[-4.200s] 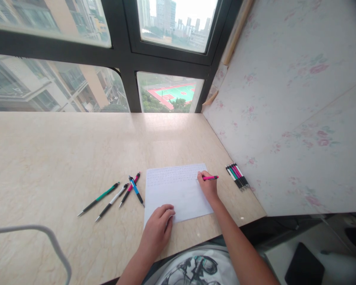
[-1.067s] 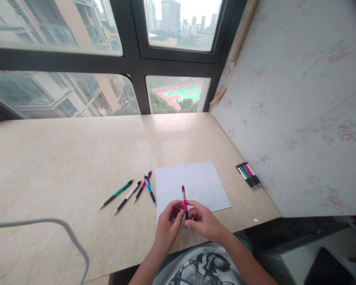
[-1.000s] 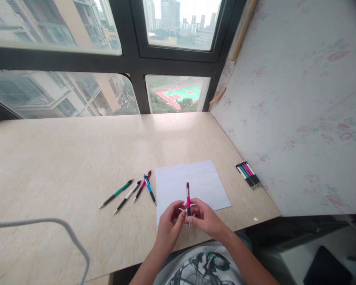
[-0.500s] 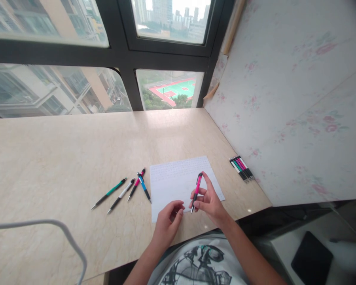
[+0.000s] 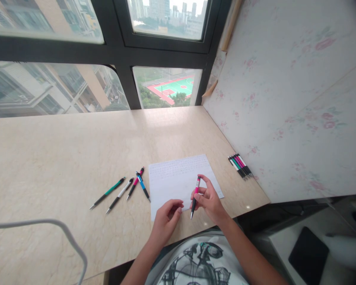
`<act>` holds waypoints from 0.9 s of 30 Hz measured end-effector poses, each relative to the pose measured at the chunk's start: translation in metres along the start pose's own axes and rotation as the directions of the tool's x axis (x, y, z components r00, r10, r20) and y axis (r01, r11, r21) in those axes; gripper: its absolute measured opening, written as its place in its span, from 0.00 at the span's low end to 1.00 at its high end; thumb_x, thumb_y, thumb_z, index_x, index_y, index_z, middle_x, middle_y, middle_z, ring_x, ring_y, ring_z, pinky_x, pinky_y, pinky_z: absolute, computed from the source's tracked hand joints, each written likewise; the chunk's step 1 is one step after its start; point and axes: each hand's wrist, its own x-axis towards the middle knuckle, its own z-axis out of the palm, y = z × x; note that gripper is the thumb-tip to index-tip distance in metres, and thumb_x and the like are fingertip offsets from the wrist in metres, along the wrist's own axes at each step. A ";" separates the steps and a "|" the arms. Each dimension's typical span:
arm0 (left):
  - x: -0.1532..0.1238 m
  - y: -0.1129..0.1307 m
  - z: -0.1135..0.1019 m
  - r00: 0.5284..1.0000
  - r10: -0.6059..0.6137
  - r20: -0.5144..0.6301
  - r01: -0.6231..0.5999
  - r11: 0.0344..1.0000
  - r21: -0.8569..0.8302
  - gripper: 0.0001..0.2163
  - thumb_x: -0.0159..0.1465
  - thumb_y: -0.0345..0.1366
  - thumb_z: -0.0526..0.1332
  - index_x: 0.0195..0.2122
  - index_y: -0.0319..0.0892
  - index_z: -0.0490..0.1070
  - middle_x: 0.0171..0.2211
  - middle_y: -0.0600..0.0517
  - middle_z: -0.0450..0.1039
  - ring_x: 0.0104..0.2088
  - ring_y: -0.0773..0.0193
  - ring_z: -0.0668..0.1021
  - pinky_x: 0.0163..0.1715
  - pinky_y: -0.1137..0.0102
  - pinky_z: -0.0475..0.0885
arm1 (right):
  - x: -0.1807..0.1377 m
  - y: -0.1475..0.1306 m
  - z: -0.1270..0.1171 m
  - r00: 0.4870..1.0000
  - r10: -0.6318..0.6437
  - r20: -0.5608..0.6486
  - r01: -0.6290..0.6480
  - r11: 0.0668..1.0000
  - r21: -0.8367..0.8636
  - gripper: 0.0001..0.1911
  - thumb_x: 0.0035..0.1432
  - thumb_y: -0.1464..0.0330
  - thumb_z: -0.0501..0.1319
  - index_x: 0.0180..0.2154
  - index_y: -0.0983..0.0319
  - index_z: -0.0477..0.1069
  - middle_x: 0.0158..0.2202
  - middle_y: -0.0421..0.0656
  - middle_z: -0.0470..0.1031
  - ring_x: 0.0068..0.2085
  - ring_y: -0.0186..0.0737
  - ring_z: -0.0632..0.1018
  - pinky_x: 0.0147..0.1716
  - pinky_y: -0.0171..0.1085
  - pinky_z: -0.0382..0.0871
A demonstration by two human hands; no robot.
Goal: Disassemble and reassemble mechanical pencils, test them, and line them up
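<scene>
A pink-and-black pen [image 5: 197, 185] is held by my right hand [image 5: 208, 201], its tip pointing down and its upper end against the index finger. The thumb and other fingers grip its lower half, over the paper's near right part. My left hand [image 5: 167, 218] rests at the near edge of the white sheet [image 5: 166, 186], fingers loosely curled, thumb apart from them, nothing visible in it. Handwriting covers the sheet's upper part. To the left lie a blue pen [image 5: 142, 186] across another pink pen [image 5: 133, 189], a white pen [image 5: 120, 195] and a green pen [image 5: 107, 193].
Against the wallpapered wall [image 5: 284, 99], a row of several pens [image 5: 240, 165] lies side by side on the marble-look tabletop [image 5: 62, 146]. A grey cable [image 5: 68, 235] curves over the front left. Windows stand behind the table.
The pink pen has turned in my right hand: its clip no longer shows and a silvery patch does. Its tip sits slightly lower. My left hand has barely moved.
</scene>
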 end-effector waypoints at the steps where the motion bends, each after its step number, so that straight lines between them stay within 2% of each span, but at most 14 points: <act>1: 0.000 0.000 0.000 1.000 -0.008 0.000 0.008 1.000 -0.017 0.09 0.63 0.38 0.59 0.42 0.43 0.74 0.38 0.47 0.79 0.39 0.57 0.79 0.40 0.64 0.74 | 0.000 0.000 0.000 1.000 -0.004 -0.015 0.004 1.000 0.006 0.42 0.54 0.61 0.67 0.62 0.54 0.45 0.30 0.38 0.75 0.26 0.37 0.78 0.24 0.34 0.72; 5: 0.000 0.005 -0.002 0.999 -0.038 -0.014 0.037 0.995 -0.091 0.10 0.63 0.39 0.59 0.42 0.41 0.74 0.37 0.46 0.79 0.37 0.58 0.79 0.38 0.65 0.74 | 0.001 0.000 0.000 0.993 -0.050 -0.111 0.052 0.999 0.011 0.42 0.54 0.62 0.67 0.63 0.52 0.45 0.31 0.37 0.74 0.25 0.35 0.78 0.24 0.33 0.70; 7: -0.001 0.008 -0.004 0.999 -0.024 -0.033 0.022 0.997 -0.068 0.10 0.63 0.40 0.58 0.41 0.41 0.73 0.36 0.46 0.78 0.34 0.60 0.78 0.36 0.66 0.74 | 0.002 0.001 -0.002 0.986 -0.060 -0.156 0.060 0.998 -0.003 0.41 0.54 0.61 0.67 0.62 0.52 0.47 0.31 0.36 0.74 0.24 0.34 0.77 0.24 0.33 0.70; 10: -0.001 0.011 -0.009 0.995 0.067 -0.075 -0.058 0.992 0.108 0.09 0.64 0.38 0.56 0.41 0.42 0.73 0.35 0.48 0.78 0.33 0.60 0.78 0.35 0.66 0.73 | 0.004 0.005 -0.005 0.978 -0.058 -0.200 0.052 0.998 -0.034 0.31 0.53 0.59 0.67 0.54 0.57 0.59 0.30 0.37 0.73 0.25 0.35 0.77 0.24 0.34 0.71; 12: 0.000 0.010 -0.013 0.985 0.151 -0.086 -0.126 0.960 0.250 0.08 0.64 0.36 0.56 0.40 0.43 0.73 0.35 0.48 0.77 0.34 0.60 0.78 0.36 0.66 0.73 | 0.006 0.006 -0.006 0.968 -0.066 -0.241 0.059 0.998 -0.033 0.26 0.53 0.58 0.67 0.50 0.58 0.62 0.30 0.38 0.73 0.26 0.35 0.77 0.25 0.33 0.70; 15: 0.001 0.005 -0.017 0.968 0.243 -0.065 -0.201 0.902 0.381 0.08 0.64 0.34 0.55 0.41 0.44 0.73 0.37 0.48 0.77 0.36 0.60 0.78 0.37 0.66 0.73 | 0.006 0.006 -0.008 0.962 -0.066 -0.265 0.066 0.998 -0.010 0.35 0.53 0.59 0.67 0.58 0.55 0.55 0.31 0.37 0.73 0.26 0.35 0.77 0.25 0.33 0.71; 18: 0.003 0.000 -0.018 0.960 0.277 -0.036 -0.231 0.859 0.457 0.09 0.65 0.33 0.54 0.42 0.45 0.72 0.38 0.47 0.76 0.38 0.59 0.78 0.39 0.65 0.73 | 0.005 0.004 -0.007 0.972 -0.050 -0.228 0.050 0.999 -0.002 0.42 0.53 0.61 0.67 0.63 0.53 0.47 0.32 0.36 0.74 0.25 0.34 0.77 0.25 0.34 0.71; 23: 0.005 -0.002 -0.017 0.962 0.270 0.051 -0.256 0.816 0.519 0.10 0.66 0.33 0.53 0.43 0.45 0.71 0.40 0.46 0.76 0.40 0.57 0.78 0.41 0.63 0.73 | 0.005 0.005 -0.007 0.984 -0.033 -0.174 0.028 0.999 -0.034 0.39 0.53 0.63 0.67 0.61 0.55 0.51 0.30 0.37 0.75 0.25 0.36 0.78 0.26 0.34 0.71; 27: 0.006 0.001 -0.017 0.963 0.262 0.065 -0.256 0.814 0.521 0.10 0.65 0.32 0.53 0.44 0.45 0.72 0.40 0.46 0.76 0.40 0.58 0.77 0.41 0.64 0.73 | 0.006 0.007 -0.008 0.985 -0.034 -0.168 0.027 0.999 -0.046 0.39 0.52 0.63 0.68 0.60 0.55 0.50 0.30 0.37 0.75 0.26 0.37 0.79 0.26 0.34 0.70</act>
